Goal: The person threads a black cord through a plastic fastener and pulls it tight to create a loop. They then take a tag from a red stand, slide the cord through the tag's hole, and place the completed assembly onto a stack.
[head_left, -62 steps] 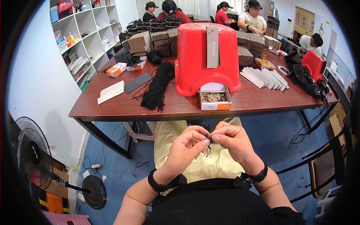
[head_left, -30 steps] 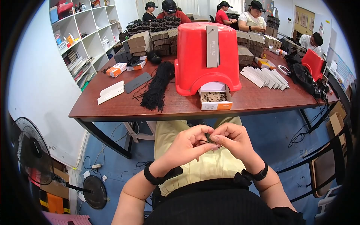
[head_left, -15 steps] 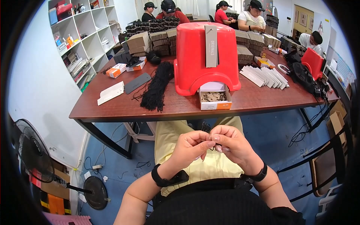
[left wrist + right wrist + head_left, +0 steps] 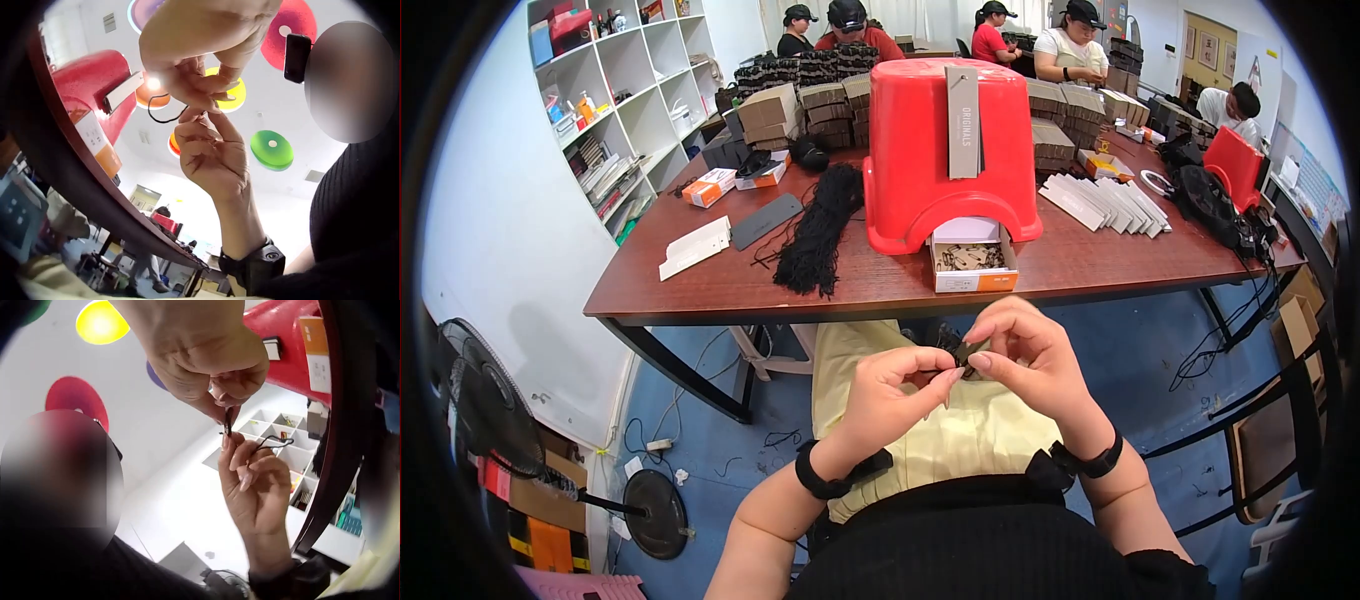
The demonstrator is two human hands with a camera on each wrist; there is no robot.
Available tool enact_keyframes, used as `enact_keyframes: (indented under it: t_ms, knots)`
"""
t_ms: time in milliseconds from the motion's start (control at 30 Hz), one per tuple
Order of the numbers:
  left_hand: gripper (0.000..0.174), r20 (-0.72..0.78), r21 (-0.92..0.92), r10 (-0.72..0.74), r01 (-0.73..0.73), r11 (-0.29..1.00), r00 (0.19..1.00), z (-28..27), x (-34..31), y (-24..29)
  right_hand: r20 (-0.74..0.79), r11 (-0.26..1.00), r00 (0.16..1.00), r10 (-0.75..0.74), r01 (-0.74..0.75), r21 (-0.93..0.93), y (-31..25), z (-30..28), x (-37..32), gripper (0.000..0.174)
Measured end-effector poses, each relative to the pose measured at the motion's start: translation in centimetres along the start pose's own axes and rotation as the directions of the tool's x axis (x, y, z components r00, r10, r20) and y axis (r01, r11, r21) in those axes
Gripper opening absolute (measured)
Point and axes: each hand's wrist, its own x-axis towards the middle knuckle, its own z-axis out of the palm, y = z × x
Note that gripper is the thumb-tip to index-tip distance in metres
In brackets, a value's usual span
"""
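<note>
Low in front of the table, my left hand (image 4: 900,395) and right hand (image 4: 1032,362) meet fingertip to fingertip. The left hand's thumb and fingers pinch a thin black cord, whose loop (image 4: 278,441) stands out from that hand in the right wrist view. Between both hands' fingertips is a small dark piece (image 4: 227,424), pinched by the right thumb and finger; I cannot tell its kind. In the left wrist view the cord's loop (image 4: 156,117) curves out beside the fingers. An open box of safety pins (image 4: 975,283) stands at the table edge beyond the hands.
A red upturned stool (image 4: 910,130) with a grey tag (image 4: 963,125) stands on the table (image 4: 700,290). Left of it lie a bundle of black cords (image 4: 820,235) and flat tags (image 4: 697,250); right, fanned tags (image 4: 1100,207). Stacks and other people are behind.
My hands shift about at the same spot. The right hand has risen and moved slightly away from the left, its fingers more raised, and the dark piece now shows between the fingertips.
</note>
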Motion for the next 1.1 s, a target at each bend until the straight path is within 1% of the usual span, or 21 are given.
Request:
enact_keyframes:
  t_ms: [33, 67, 167, 233, 267, 300, 333, 367, 433, 533, 633, 700, 733, 767, 800, 833, 867, 900, 933, 967, 1100]
  knots:
    - [0.01, -0.027, 0.244, 0.181, -0.169, 0.955, 0.983, 0.1, 0.0, 0.0, 0.0, 0.97, 0.993, -0.119, 0.116, -0.216, -0.7, 0.2, 0.0, 0.014]
    - [0.01, -0.027, 0.244, 0.181, -0.169, 0.955, 0.983, 0.3, 0.0, 0.0, 0.025, 0.88, 0.972, -0.233, 0.222, -0.42, -1.2, 0.4, 0.1, 0.014]
    - [0.009, -0.075, 0.322, 0.218, -0.183, 0.929, 0.973, 0.9, 0.0, -0.1, 0.018, 0.846, 0.968, -0.252, 0.229, -0.482, -0.7, 0.7, -0.1, 0.013]
    - [0.01, -0.154, 0.13, 0.074, -0.054, 0.99, 0.985, 1.1, 0.0, -0.7, 0.002, 0.821, 0.96, -0.28, 0.241, -0.518, -0.3, 0.9, -0.3, 0.011]
    - [0.01, -0.154, 0.13, 0.074, -0.054, 0.99, 0.985, 1.0, 0.0, -0.6, -0.033, 0.821, 0.951, -0.307, 0.247, -0.514, -0.2, 1.1, -0.4, 0.011]
    - [0.01, -0.111, -0.153, -0.107, 0.089, 0.984, 0.988, 0.7, 0.1, -0.3, -0.069, 0.821, 0.94, -0.333, 0.254, -0.511, -0.1, 1.3, -0.4, 0.011]
    - [0.01, -0.02, -0.416, -0.266, 0.234, 0.879, 0.964, 0.6, 0.3, -0.2, -0.068, 0.822, 0.94, -0.333, 0.254, -0.51, 0.0, 1.5, -0.4, 0.011]
    - [0.01, -0.02, -0.416, -0.266, 0.234, 0.879, 0.964, 0.5, 0.4, -0.2, -0.085, 0.813, 0.924, -0.372, 0.28, -0.511, 0.0, 1.6, -0.5, 0.012]
    - [0.011, 0.113, -0.652, -0.316, 0.31, 0.692, 0.942, 0.4, 0.6, -0.3, -0.101, 0.803, 0.907, -0.41, 0.306, -0.511, 0.0, 1.7, -0.5, 0.012]
    - [0.011, 0.125, -0.691, -0.315, 0.31, 0.652, 0.941, 0.4, 0.5, 0.0, -0.079, 0.781, 0.889, -0.45, 0.349, -0.517, 0.0, 1.6, -0.5, 0.015]
    - [0.011, 0.129, -0.668, -0.298, 0.305, 0.678, 0.946, 0.3, 0.5, -0.1, -0.026, 0.746, 0.862, -0.506, 0.423, -0.514, 0.1, 1.4, -0.6, 0.018]
    - [0.011, 0.123, -0.664, -0.288, 0.295, 0.687, 0.95, 0.3, 0.3, 0.0, 0.013, 0.808, 0.906, -0.424, 0.384, -0.446, -0.5, 1.1, -0.7, 0.018]
    - [0.01, 0.118, -0.659, -0.279, 0.285, 0.696, 0.953, 0.3, 0.2, 0.1, 0.012, 0.808, 0.906, -0.423, 0.384, -0.446, -0.4, 1.1, -0.6, 0.018]
    - [0.01, 0.119, -0.659, -0.28, 0.286, 0.695, 0.953, 0.2, 0.1, 0.2, -0.087, 0.91, 0.937, -0.337, 0.301, -0.285, -0.2, 1.0, -0.3, 0.017]
    - [0.01, 0.15, -0.67, -0.275, 0.302, 0.678, 0.95, 0.2, 0.0, 0.4, -0.168, 0.971, 0.958, -0.232, 0.216, -0.106, -0.1, 0.9, -0.1, 0.016]
    - [0.01, 0.181, -0.68, -0.269, 0.317, 0.661, 0.946, 0.2, 0.0, 0.5, -0.149, 0.998, 0.988, -0.043, 0.049, 0.036, 0.0, 0.6, -0.1, 0.014]
    - [0.01, 0.181, -0.68, -0.269, 0.318, 0.661, 0.946, 0.2, 0.0, 0.5, -0.15, 0.998, 0.988, -0.043, 0.049, 0.036, 0.1, 0.5, -0.1, 0.014]
    - [0.01, 0.178, -0.689, -0.267, 0.314, 0.654, 0.947, 0.2, 0.0, 0.4, -0.064, 0.973, 0.986, 0.153, -0.139, 0.187, 0.3, 0.3, -0.1, 0.013]
    - [0.01, 0.175, -0.698, -0.265, 0.309, 0.646, 0.948, 0.2, 0.0, 0.4, 0.049, 0.891, 0.943, 0.33, -0.328, 0.314, 0.4, 0.2, -0.1, 0.012]
    - [0.01, 0.175, -0.698, -0.266, 0.31, 0.646, 0.948, 0.2, 0.0, 0.4, 0.094, 0.895, 0.949, 0.301, -0.315, 0.316, 0.1, 0.4, -0.2, 0.011]
    - [0.011, 0.119, -0.639, -0.264, 0.277, 0.717, 0.957, 0.0, 0.0, 0.6, 0.136, 0.909, 0.956, 0.258, -0.288, 0.302, 0.0, 0.3, -0.4, 0.012]
